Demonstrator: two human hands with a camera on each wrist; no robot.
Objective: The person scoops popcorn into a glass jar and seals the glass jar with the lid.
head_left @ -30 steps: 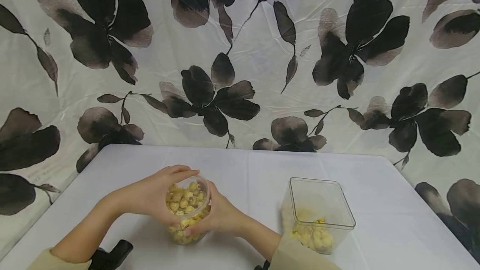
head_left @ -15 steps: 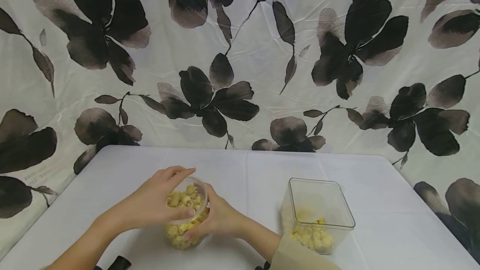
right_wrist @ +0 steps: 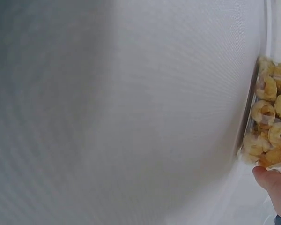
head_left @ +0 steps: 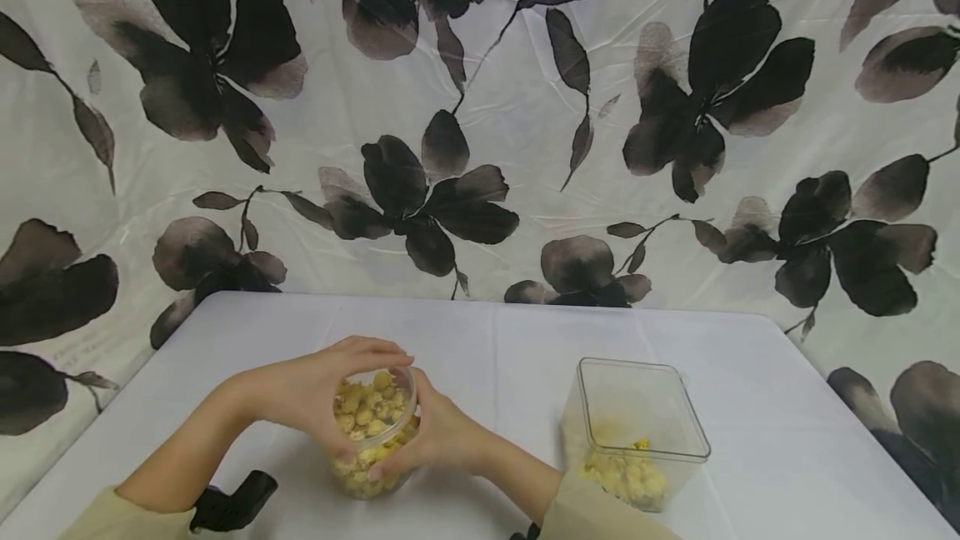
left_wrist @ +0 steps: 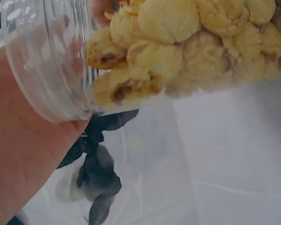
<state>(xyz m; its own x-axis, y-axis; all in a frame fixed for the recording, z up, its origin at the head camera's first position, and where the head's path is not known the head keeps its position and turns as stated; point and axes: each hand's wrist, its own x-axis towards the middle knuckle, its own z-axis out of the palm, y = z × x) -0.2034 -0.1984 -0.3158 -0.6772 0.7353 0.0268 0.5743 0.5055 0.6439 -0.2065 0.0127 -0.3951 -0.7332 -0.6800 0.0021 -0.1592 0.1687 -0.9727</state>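
Observation:
A clear round plastic jar [head_left: 369, 486] filled with yellow popcorn [left_wrist: 168, 61] stands on the table at centre left. My left hand [head_left: 330, 394] curves round its transparent top, thumb on the near side and fingers over the far side. In the left wrist view, the palm lies against the clear rim [left_wrist: 42, 61]; whether that rim is a separate lid is hard to tell. My right hand [head_left: 446, 432] grips the jar's side lower down. Its thumb [right_wrist: 271, 180] presses against the clear wall in the right wrist view, where most of the hand is out of frame.
A square clear plastic container [head_left: 678, 407] with some popcorn [head_left: 626, 477] at its bottom stands to the right, near my right sleeve [head_left: 600, 515]. A white cloth covers the table [head_left: 517, 357], and a floral sheet [head_left: 555, 132] hangs behind it.
My left hand turned round the jar's top, its thumb sweeping across the near side, then swung back to nearly its earlier pose. My right hand keeps its grip, and the jar hardly moves.

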